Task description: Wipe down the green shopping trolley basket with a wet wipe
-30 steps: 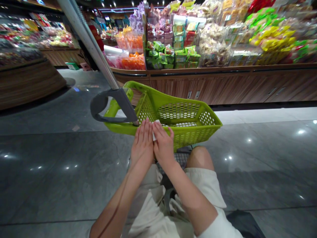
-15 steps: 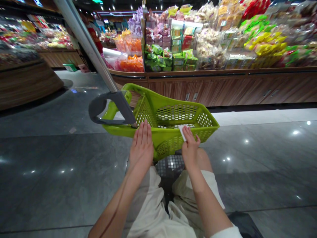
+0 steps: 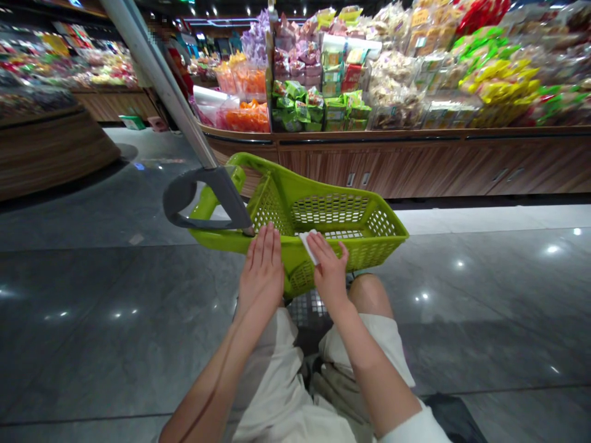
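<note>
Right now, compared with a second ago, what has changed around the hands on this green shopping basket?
The right hand first moved rightward away from the left hand along the basket's front rim, then came partway back leftward, taking the white slip with it at its fingertips. No new grasp or release shows. The left hand stayed flat at the rim. The lime-green basket and packaged snack displays stayed as they were.

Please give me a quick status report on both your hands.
Left hand flat on green basket rim. Right hand on white paper slip. Grey cart handle nearby.
</note>
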Demonstrator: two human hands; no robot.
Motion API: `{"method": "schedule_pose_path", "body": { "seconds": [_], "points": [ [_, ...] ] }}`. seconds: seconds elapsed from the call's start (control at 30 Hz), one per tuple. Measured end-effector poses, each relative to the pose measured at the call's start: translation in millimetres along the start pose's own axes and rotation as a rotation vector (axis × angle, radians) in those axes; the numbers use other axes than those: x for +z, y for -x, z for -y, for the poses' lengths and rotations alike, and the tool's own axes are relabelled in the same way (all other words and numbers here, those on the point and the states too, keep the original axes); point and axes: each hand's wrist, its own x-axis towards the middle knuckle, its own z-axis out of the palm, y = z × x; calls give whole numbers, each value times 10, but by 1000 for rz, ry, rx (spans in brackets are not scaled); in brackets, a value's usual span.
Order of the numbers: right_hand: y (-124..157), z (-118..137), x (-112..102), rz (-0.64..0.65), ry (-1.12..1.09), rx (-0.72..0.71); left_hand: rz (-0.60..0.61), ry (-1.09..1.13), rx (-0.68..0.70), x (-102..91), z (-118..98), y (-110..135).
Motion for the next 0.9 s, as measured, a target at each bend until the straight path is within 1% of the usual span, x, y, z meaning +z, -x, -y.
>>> {"method": "schedule_pose_path", "body": {
  "seconds": [0.1, 0.17, 0.2, 0.23, 0.3, 0.33, 0.4, 0.43, 0.5, 0.53, 0.6, 0.7, 0.83, 0.9],
  "points": [
    [126, -442, -86, -81, 64, 137, 2, 6, 3, 16, 4, 2],
    [155, -575, -107, -133, 83, 210, 0, 4, 2, 27, 3, 1],
    [144, -568, -100, -154, 85, 240, -1, -1, 3, 31, 2, 0],
    [117, -509, -80, -166, 81, 262, -1, -7, 4, 35, 0, -1],
    [21, -257, -10, -145, 46, 249, -5, -16, 6, 39, -5, -4],
    [-38, -86, 32, -114, 17, 207, -9, -18, 6, 41, -8, -5],
    [-152, 271, 105, -21, -53, 56, -21, -16, 6, 42, -14, -5],
    [-197, 423, 128, 0, -81, 9, -29, -15, 5, 43, -17, -4],
    [-244, 613, 143, 32, -114, -52, -38, -14, 2, 39, -24, -3],
    [-245, 639, 137, 40, -115, -62, -40, -12, 1, 35, -27, -3],
    [-205, 557, 109, 53, -94, -78, -34, -8, -1, 26, -33, -4],
    [-81, 207, 59, 31, -35, -62, -15, 1, -9, 17, -36, -7],
    [89, -322, -6, -64, 49, 74, -6, 22, -11, 31, -26, -5],
    [129, -464, -27, -118, 84, 157, -7, 33, -9, 41, -22, -4]
  ]
}}
